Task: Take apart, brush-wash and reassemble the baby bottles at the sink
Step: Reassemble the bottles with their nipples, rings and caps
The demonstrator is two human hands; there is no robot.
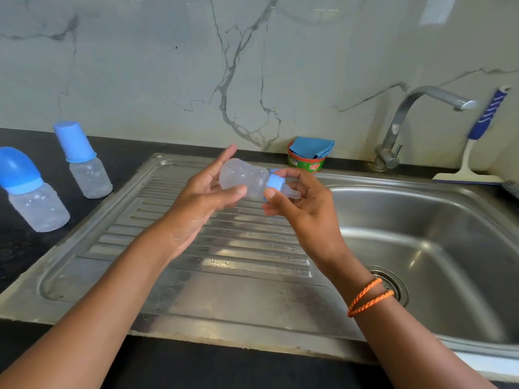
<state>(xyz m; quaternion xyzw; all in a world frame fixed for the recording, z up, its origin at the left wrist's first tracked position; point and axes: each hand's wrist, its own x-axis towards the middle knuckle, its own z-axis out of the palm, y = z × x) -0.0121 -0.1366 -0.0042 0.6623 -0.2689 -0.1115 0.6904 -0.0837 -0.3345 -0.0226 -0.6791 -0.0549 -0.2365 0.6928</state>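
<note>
Head view. Bottle held level above the drainboard, base to the left, teat to the right, between both hands. The left hand cradles the clear body: thumb pressed on the near side, long fingers lying almost straight behind it. The right hand pinches the blue collar with thumb and fingertips curled round it, the teat lying over its palm. No cap is on this bottle. Judged step: unscrewing the collar. To do it well, steady the body firmly with the left hand without squeezing, since thin plastic may flex and bind the thread; turn at the ribbed collar only, never at the soft teat; keep the work over the steel so freed parts land there.

Materials: the body is cloudy translucent plastic, waisted toward the neck and beaded with droplets; the teat is soft, pale and rounded; the collar is ribbed hard plastic. The drainboard is dull, ridged stainless steel, the basin to its right smooth and deep. Two capped bottles stand on the dark counter at far left. Far right, a bent tap; beside it a blue-handled squeegee leans on veined marble.
</note>
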